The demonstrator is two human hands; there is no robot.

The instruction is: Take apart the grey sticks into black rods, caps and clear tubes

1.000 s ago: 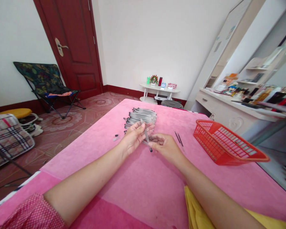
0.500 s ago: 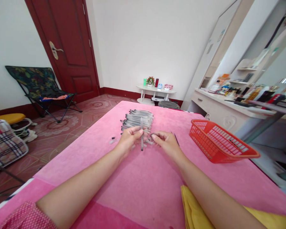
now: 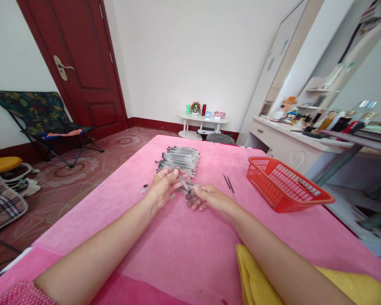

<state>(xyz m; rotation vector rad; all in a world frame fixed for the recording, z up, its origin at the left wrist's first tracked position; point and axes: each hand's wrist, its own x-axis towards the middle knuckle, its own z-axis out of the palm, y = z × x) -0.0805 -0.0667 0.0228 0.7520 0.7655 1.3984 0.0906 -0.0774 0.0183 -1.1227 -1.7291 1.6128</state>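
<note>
Bright, soft light; wide-angle edge distortion.

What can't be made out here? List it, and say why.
All in the head view:
Pen in the left hand: near end blurred beside the right hand, whose grip is unclear.
Pile of pens: count lost in overlap; near edge partly behind the left hand.
Yellow cloth: partly covered by the right forearm, cut off below.
Bottles: labels too small.

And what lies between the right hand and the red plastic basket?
Two thin black rods, side by side on the pink cloth, lie between the right hand and the red plastic basket in the head view.
</note>
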